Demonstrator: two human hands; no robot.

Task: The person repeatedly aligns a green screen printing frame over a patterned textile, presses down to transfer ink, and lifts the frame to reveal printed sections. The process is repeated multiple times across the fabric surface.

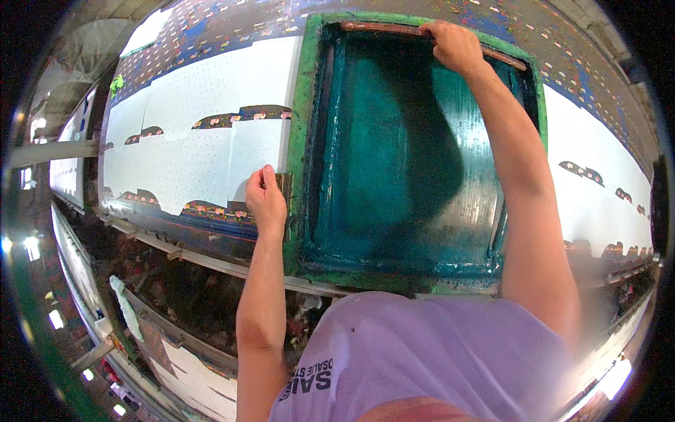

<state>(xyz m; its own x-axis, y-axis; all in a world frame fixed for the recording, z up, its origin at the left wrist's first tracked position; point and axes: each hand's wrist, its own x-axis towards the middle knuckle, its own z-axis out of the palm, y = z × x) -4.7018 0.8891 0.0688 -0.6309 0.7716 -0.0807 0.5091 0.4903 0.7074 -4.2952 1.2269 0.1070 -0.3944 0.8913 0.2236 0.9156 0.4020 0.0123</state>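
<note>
A printing screen [415, 162] with a green frame lies across the long table, its mesh dark teal and wet-looking. Along the far inner edge runs a squeegee with a reddish-brown wooden bar [376, 28]. My right hand [455, 48] is closed on that bar, right of its middle, the arm stretched over the mesh. Beside the left frame side, my left hand [266, 200] is closed, thumb and fingers drawn together. A small brown tab [283, 184] juts from the frame next to it. Whatever these fingers pinch, if anything, is hidden.
White sheets [260, 70] lie left of the screen, with dark floral-patterned strips [242, 116] showing between them. Similar white material [573, 141] lies on the right. Dark printed fabric [218, 24] covers the table's far side. A rail [176, 250] follows the near edge.
</note>
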